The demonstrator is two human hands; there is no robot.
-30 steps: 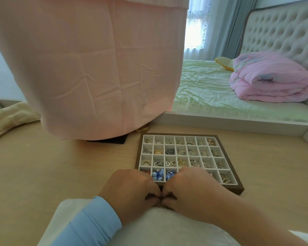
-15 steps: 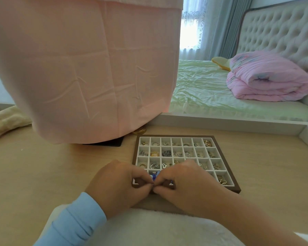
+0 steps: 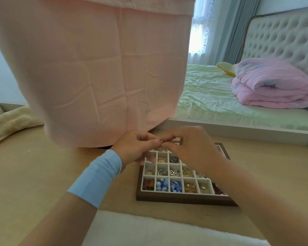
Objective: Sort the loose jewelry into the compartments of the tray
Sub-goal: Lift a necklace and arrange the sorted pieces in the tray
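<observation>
A dark wooden tray [image 3: 183, 199] with white compartments lies on the wooden floor, holding rings, gold pieces, silver hearts and blue beads [image 3: 161, 185]. Above its far rows, my left hand [image 3: 135, 148] and my right hand [image 3: 190, 144] meet fingertip to fingertip. Between them they pinch a small piece of jewelry [image 3: 161, 141] with a reddish glint. The hands hide the tray's back rows.
A large pink cloth [image 3: 96, 71] hangs just behind the tray on the left. A white fluffy rug [image 3: 149, 229] lies at the near edge. A bed [image 3: 238, 103] with a pink quilt stands at the back right, a cream blanket [image 3: 9, 121] at left.
Both hands have lifted from the rug's edge and moved forward over the tray's far rows, still joined at the fingertips. The view has tilted, so the tray sits lower.
</observation>
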